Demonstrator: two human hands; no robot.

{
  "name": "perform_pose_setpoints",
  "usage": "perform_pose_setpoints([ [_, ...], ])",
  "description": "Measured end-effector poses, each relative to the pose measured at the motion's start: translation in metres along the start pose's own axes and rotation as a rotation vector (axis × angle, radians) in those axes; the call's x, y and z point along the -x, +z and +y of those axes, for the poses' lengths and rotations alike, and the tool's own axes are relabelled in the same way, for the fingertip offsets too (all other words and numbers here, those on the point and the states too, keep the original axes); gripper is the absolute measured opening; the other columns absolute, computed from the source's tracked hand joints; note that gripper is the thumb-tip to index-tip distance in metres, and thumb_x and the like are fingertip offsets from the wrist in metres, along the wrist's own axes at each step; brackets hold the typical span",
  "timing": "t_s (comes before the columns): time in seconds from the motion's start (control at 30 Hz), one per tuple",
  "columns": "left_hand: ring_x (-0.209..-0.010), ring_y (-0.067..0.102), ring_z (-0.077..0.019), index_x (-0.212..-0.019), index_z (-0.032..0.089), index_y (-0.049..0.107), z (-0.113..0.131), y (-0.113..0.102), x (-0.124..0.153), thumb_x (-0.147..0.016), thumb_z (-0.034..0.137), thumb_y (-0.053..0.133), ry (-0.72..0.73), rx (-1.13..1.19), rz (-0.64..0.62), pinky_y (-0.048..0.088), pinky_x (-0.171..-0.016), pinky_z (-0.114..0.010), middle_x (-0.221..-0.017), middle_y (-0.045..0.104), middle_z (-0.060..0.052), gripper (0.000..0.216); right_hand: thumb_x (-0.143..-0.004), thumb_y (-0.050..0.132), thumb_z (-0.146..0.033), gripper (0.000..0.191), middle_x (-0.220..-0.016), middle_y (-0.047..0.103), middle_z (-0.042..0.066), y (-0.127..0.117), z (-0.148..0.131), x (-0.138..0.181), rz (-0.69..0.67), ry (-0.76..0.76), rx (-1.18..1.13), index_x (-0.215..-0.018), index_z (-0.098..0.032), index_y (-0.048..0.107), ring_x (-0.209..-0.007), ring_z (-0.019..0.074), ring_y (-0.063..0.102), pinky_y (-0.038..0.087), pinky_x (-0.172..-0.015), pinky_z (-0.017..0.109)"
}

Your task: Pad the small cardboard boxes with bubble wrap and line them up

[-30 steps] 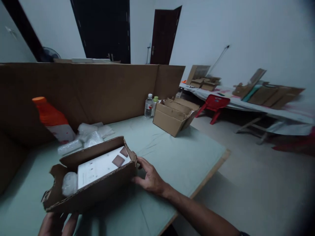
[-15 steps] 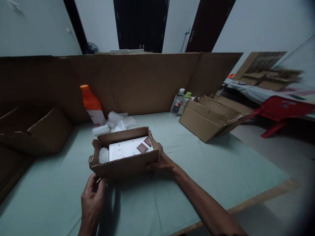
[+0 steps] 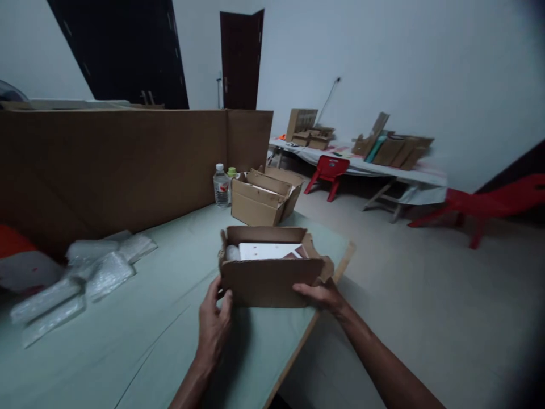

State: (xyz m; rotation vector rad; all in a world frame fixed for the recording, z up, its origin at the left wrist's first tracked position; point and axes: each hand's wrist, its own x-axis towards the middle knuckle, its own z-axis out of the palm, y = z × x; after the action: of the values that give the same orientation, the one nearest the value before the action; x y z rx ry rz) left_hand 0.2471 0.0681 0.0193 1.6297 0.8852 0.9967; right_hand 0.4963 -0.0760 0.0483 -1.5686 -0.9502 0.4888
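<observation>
An open cardboard box [image 3: 268,284] is held between my two hands over the green-covered table [image 3: 179,267]. Inside it lie a white carton [image 3: 266,251] with brown squares at one end and a bubble-wrapped item [image 3: 232,253] at its left. My left hand [image 3: 215,321] grips the box's lower left corner. At the right end, my right hand [image 3: 319,294] has its thumb along the front wall and its other fingers hidden behind. Just beyond stands another open cardboard box [image 3: 255,207] with something pale inside.
Bubble-wrap packs [image 3: 102,264] lie at the left, beside an orange and white bottle [image 3: 23,261]. A clear water bottle [image 3: 221,187] stands before the cardboard partition [image 3: 128,170]. Red chairs [image 3: 332,167] and a second table [image 3: 409,176] holding boxes are farther right.
My view has swung to the right. Both hands have carried the box rightward, close to the other box and the table's right edge. My left hand now holds its left corner more fully.
</observation>
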Motion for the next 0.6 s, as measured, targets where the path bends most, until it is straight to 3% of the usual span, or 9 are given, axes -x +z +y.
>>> perform_pose_setpoints([
  [0.1,-0.125,0.063,-0.0275,-0.141,0.018,0.053,-0.012,0.05,-0.002,-0.087,0.03,0.057,0.124,-0.027,-0.176,0.052,-0.103,-0.047,-0.14,0.063,-0.017,0.055,-0.054,0.09,-0.044,0.072,-0.112,0.074,0.012,-0.057,0.012,0.007,0.276,-0.009,0.071,-0.119,-0.023,0.068,-0.104,0.0349,0.07,0.059,-0.094,0.053],
  [0.2,-0.128,0.06,-0.0298,-0.14,0.017,0.055,-0.038,0.07,0.017,-0.084,0.023,0.058,0.239,-0.13,-0.229,0.05,-0.106,-0.052,-0.14,0.062,-0.018,0.056,-0.048,0.092,-0.044,0.066,-0.102,0.075,0.013,-0.107,0.025,0.002,0.474,0.029,0.099,-0.105,-0.02,0.07,-0.092,0.0347,0.072,0.061,-0.086,0.055],
  [0.3,-0.128,0.06,-0.0304,-0.127,0.02,0.066,-0.06,0.063,0.037,-0.085,0.019,0.055,0.378,-0.216,-0.259,0.051,-0.107,-0.055,-0.134,0.067,-0.017,0.043,-0.047,0.092,-0.046,0.064,-0.102,0.075,0.013,-0.147,0.038,-0.017,0.563,0.019,0.108,-0.101,-0.02,0.069,-0.091,0.0341,0.071,0.059,-0.088,0.055],
  [0.4,-0.129,0.061,-0.0309,-0.12,0.023,0.07,-0.066,0.047,0.048,-0.088,0.018,0.055,0.456,-0.255,-0.276,0.054,-0.103,-0.055,-0.127,0.071,-0.015,0.036,-0.045,0.092,-0.044,0.066,-0.107,0.074,0.014,-0.17,0.047,-0.049,0.616,-0.023,0.092,-0.102,-0.022,0.068,-0.095,0.0322,0.069,0.057,-0.091,0.051],
  [0.6,-0.119,0.068,-0.0286,-0.116,0.027,0.07,-0.052,0.031,0.051,-0.089,0.018,0.056,0.482,-0.249,-0.256,0.062,-0.092,-0.047,-0.114,0.076,-0.01,0.032,-0.045,0.09,-0.046,0.075,-0.109,0.072,0.013,-0.173,0.062,-0.112,0.583,-0.087,0.097,-0.109,-0.018,0.062,-0.095,0.0262,0.067,0.056,-0.088,0.043],
])
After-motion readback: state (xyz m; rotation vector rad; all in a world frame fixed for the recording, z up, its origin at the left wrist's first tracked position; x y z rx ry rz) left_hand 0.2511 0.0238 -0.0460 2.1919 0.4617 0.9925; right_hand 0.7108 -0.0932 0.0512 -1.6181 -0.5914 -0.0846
